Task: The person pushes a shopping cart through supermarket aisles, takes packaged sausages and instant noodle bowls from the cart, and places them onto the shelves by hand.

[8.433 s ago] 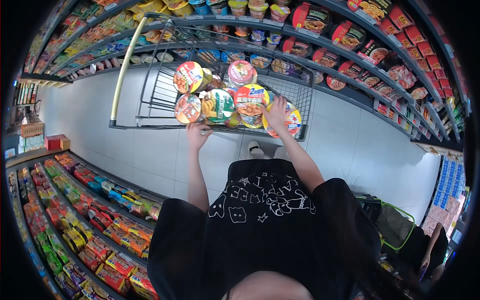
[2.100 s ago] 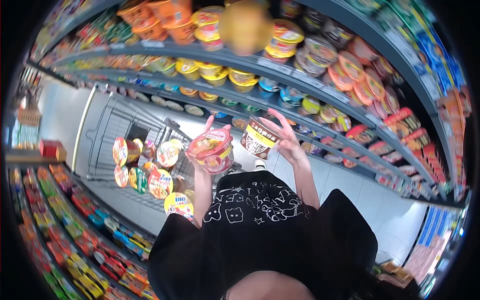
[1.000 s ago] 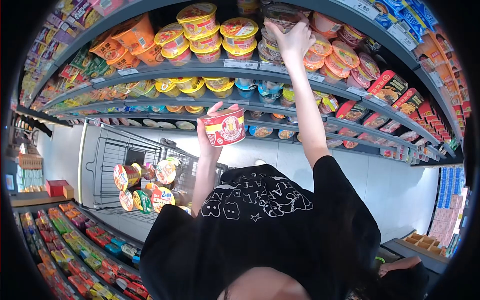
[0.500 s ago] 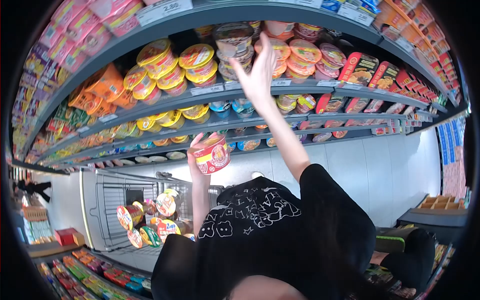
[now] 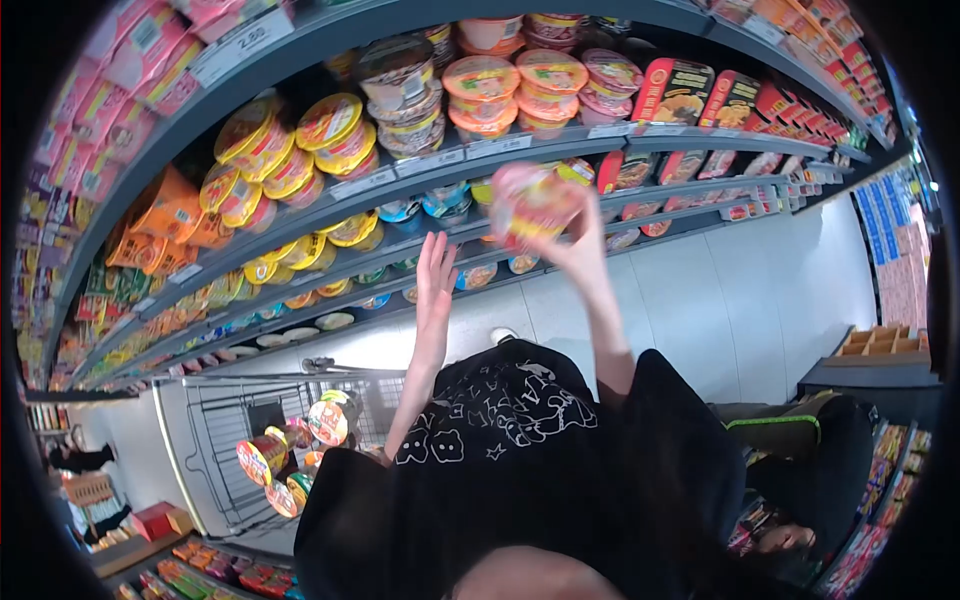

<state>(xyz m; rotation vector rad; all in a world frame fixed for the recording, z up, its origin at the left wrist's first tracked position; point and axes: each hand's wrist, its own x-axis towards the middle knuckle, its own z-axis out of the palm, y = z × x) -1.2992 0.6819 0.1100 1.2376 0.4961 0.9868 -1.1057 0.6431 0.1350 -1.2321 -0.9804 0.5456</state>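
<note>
Holding a red bowl [image 5: 530,205] at one o'clock, your curled right hand [image 5: 580,252] likely needs care; left hand [image 5: 434,287] stretched out, empty.

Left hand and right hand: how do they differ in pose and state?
The left hand is empty; the right hand holds a reddish tub. The left hand's fingers are extended, while the right hand's bend around the tub. Both are bare and raised before the shelves.
</note>
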